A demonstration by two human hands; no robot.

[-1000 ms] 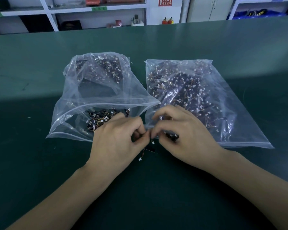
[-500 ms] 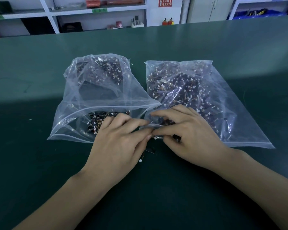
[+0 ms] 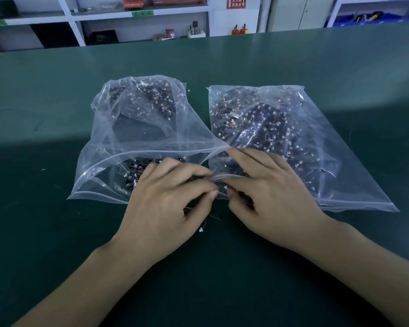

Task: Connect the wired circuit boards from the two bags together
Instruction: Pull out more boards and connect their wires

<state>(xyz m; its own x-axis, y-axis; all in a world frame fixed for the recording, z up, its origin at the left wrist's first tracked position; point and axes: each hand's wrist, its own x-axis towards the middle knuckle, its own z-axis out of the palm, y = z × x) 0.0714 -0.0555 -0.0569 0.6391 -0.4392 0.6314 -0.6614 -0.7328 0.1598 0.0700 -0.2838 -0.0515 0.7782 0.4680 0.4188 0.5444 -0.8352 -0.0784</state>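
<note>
Green matting is covering the workbench (image 3: 293, 62) where I am working, and white shelving (image 3: 137, 17) is standing along the wall behind it. At the near middle of the mat, I am bringing my two hands together over the small wired circuit boards. My left hand (image 3: 161, 208) is curling its fingers inward, thumb and forefinger pinching something small at the tips; my right hand (image 3: 269, 197) is doing the same from the other side, its fingertips meeting the left's. A tiny white connector (image 3: 225, 187) is showing between the fingertips, and another white connector (image 3: 201, 230) is lying on the mat on a thin wire just below my left thumb. The boards themselves are mostly hiding under my fingers, so I cannot tell how they are lying. Just beyond my left hand, the left bag (image 3: 137, 128) is gaping open toward me, dark boards and white plugs heaping inside. Beside it, the right bag (image 3: 316, 161) is lying flatter, packed with the same parts, its near corner tucking under my right fingers.
</note>
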